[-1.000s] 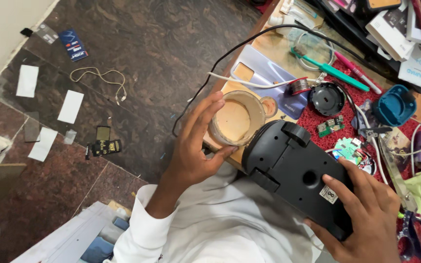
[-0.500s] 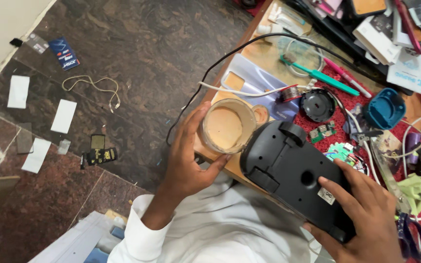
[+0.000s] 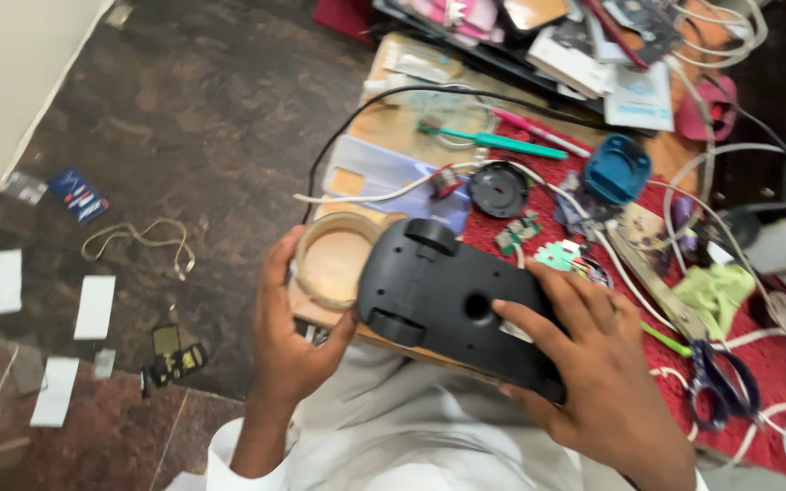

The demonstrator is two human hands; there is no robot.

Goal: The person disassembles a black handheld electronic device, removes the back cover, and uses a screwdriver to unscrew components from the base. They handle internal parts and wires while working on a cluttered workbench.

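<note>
Now the left hand [image 3: 288,350] has slid off the tan tape roll [image 3: 334,264] onto the black plastic housing [image 3: 452,305]; both hands, right hand [image 3: 607,373] included, grip it, seemingly steadier.

A teal toothbrush [image 3: 493,141], blue round cap [image 3: 617,169], scissors [image 3: 719,384] and small green circuit boards [image 3: 539,241] lie on the red mat [image 3: 775,355].
</note>
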